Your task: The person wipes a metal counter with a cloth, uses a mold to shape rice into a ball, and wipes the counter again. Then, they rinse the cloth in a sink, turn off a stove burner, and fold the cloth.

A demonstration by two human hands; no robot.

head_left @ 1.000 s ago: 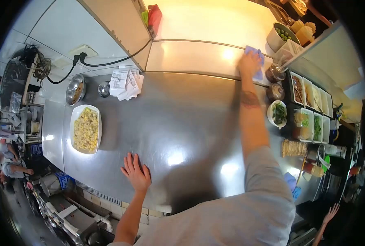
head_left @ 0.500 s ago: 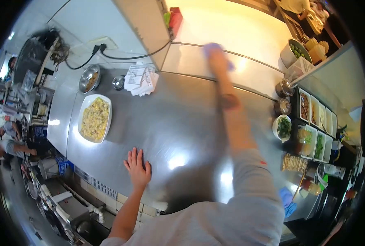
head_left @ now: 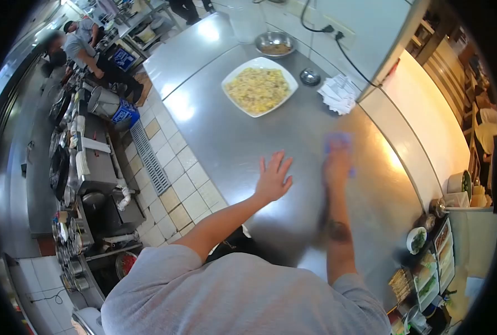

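My right hand [head_left: 336, 166] is pressed down on a purple-blue cloth [head_left: 346, 140] against the steel counter [head_left: 231, 148]; both are smeared by motion. My left hand [head_left: 273, 181] has its fingers spread, at or just above the counter to the left, and holds nothing. Beyond it stands a white square dish [head_left: 230, 94] filled with a yellow, chopped food that looks like fried rice. A stack of paper slips [head_left: 337, 95] lies just past the cloth.
Behind the dish are a metal bowl [head_left: 274, 44] and a small metal container [head_left: 310, 77]. Black power cords [head_left: 351, 58] hang along the wall. Ingredient trays [head_left: 427, 273] and a bowl of greens [head_left: 417, 240] line the right edge. A person [head_left: 86, 47] stands at far left.
The cloth in my right hand has come from the white ledge back onto the steel counter. My left hand has lifted or shifted, fingers still spread. The view has turned to the right.
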